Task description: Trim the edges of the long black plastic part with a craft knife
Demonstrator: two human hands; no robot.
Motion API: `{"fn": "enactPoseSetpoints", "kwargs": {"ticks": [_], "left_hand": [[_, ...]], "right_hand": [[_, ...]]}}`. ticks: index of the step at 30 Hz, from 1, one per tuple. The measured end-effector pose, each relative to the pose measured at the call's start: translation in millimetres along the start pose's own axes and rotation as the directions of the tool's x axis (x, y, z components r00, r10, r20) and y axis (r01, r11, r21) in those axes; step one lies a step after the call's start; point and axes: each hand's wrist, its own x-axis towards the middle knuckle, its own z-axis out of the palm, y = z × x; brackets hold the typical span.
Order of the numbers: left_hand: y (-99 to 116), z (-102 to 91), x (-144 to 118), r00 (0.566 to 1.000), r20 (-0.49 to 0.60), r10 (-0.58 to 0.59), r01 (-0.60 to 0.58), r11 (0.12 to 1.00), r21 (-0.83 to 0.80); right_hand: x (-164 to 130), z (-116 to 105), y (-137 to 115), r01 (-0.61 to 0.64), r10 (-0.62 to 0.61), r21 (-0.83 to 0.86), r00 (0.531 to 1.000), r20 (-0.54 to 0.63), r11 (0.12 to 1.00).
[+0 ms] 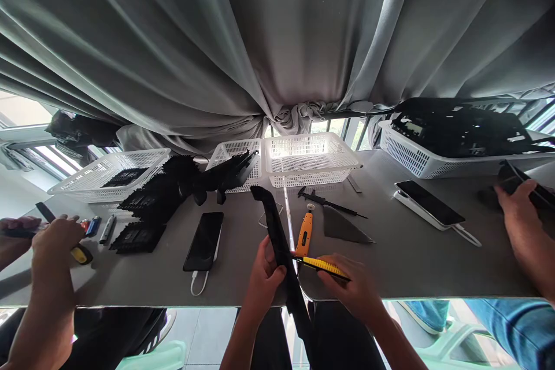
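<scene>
My left hand (265,272) grips a long, narrow black plastic part (277,231) around its middle. The part slants from the table's middle down past its front edge over my lap. In my right hand (353,286) is a yellow utility knife (323,266) with a ribbed handle; its dark front end meets the right edge of the black part beside my left thumb. Whether a blade is out cannot be seen. Just beyond the knife lies an orange handheld tool (305,234) with a small round head. A black caliper (332,203) and a dark triangular piece (344,225) lie to its right.
White baskets (312,176) line the table's back, one heaped with black parts (459,127). Black parts (147,208) are stacked at left. Phones (203,243) (429,202) lie on both sides. Co-workers' hands (56,237) (522,208) hold things at both ends.
</scene>
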Motion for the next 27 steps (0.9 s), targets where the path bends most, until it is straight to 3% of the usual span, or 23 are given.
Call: {"fn": "enactPoseSetpoints", "kwargs": {"ticks": [6,11,17,22,27], "left_hand": [[13,3.5,-2,0.998,-0.034,-0.051,0.051,0.999,0.012],[25,10.1,-4,0.994,-0.065,-0.086,0.093,0.990,0.102],[25,11.1,-3,0.997,-0.062,-0.044,0.052,0.989,0.137],[26,11.7,-4,0.998,-0.061,-0.024,0.033,0.987,0.157],[24,12.5,-4,0.997,-0.068,-0.041,0.053,0.981,0.185]], "right_hand": [[1,0,-1,0.002,-0.002,-0.008,1.000,0.020,1.000],[0,2,1,-0.029,0.030,0.021,0.998,-0.059,0.999],[-1,3,4,-0.036,0.038,0.035,0.998,-0.053,0.999],[-1,3,5,-0.036,0.037,0.007,0.985,-0.171,0.999],[-1,3,5,0.027,-0.026,0.008,0.991,-0.130,1.000]]}}
